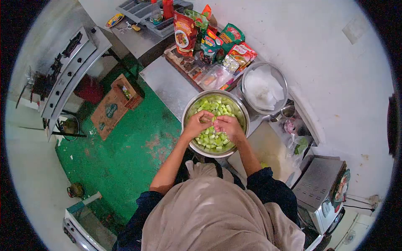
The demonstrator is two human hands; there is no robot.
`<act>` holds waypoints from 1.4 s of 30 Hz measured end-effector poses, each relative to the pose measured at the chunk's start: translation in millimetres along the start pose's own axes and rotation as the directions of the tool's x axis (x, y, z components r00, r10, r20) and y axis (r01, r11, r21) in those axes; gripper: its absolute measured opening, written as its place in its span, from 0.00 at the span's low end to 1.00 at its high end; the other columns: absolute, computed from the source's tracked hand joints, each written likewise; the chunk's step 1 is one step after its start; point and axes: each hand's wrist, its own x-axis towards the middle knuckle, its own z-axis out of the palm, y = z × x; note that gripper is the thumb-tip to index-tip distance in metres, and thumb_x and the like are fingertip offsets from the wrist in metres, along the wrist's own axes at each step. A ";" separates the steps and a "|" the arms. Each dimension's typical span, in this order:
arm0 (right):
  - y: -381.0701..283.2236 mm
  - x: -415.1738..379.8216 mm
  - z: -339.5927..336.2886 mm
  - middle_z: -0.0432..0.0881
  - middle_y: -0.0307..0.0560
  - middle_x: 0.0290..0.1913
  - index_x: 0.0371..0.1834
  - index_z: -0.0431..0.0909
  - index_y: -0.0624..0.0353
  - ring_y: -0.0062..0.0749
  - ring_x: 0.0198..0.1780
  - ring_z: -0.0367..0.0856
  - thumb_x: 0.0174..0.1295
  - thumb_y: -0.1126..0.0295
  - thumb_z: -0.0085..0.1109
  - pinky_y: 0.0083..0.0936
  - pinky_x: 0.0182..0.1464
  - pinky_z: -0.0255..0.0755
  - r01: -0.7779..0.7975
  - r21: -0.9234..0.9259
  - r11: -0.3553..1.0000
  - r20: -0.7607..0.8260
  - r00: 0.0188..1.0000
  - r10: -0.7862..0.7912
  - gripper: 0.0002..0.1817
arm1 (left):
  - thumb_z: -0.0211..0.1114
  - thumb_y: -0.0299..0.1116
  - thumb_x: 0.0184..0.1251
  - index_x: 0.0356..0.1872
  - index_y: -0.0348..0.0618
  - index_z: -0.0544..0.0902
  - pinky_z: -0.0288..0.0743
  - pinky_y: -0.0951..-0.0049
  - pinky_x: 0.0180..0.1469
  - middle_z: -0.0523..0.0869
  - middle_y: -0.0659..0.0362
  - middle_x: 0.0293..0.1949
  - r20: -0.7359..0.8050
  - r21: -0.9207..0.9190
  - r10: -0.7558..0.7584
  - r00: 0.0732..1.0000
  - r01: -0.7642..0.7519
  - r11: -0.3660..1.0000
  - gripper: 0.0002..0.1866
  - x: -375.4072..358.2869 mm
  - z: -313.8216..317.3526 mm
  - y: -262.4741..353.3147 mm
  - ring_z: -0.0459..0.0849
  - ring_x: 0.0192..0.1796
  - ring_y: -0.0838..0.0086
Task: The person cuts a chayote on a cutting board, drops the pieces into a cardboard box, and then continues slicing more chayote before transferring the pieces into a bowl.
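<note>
A round metal bowl holds many pale green vegetable pieces. Over its middle, my left hand is closed, thumb and fingertips pinched on a small green piece. My right hand meets it from the right, its fingers also closed at the same piece. Both sets of fingertips are almost touching, just above the cut pieces. What the right fingertips grip is too small to tell for certain.
Seasoning packets stand on a tray behind the bowl. A pot with white lining is at the back right, a cutting board to the right. A microwave stands lower right, a stove far left.
</note>
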 end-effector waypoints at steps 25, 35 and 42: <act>6.6 -15.4 -20.3 0.80 0.60 0.39 0.41 0.80 0.63 0.52 0.47 0.78 0.50 0.78 0.53 0.42 0.49 0.72 0.240 -0.917 0.318 0.065 0.877 -0.476 0.14 | 0.53 0.22 0.57 0.42 0.37 0.81 0.68 0.77 0.55 0.84 0.59 0.43 -0.097 -0.256 -0.016 0.995 -0.010 0.967 0.13 3.1 -0.6 7.8 0.79 0.48 0.78; 27.5 -21.7 -1.3 0.77 0.57 0.44 0.51 0.72 0.54 0.52 0.50 0.76 0.47 0.81 0.53 0.41 0.51 0.71 0.132 -0.987 0.089 0.108 0.966 -0.235 0.24 | 0.52 0.25 0.58 0.43 0.38 0.80 0.69 0.76 0.54 0.83 0.57 0.45 -0.197 -0.376 -0.076 0.977 -0.004 0.926 0.13 6.4 -1.8 0.8 0.79 0.50 0.75; 30.9 -11.1 -10.8 0.79 0.58 0.40 0.49 0.72 0.58 0.54 0.44 0.80 0.48 0.77 0.55 0.42 0.45 0.75 0.170 -0.985 0.008 0.166 0.972 -0.168 0.21 | 0.53 0.25 0.60 0.45 0.38 0.79 0.70 0.76 0.53 0.83 0.58 0.45 -0.180 -0.329 -0.049 0.982 -0.013 0.944 0.13 7.1 -2.2 0.7 0.79 0.49 0.75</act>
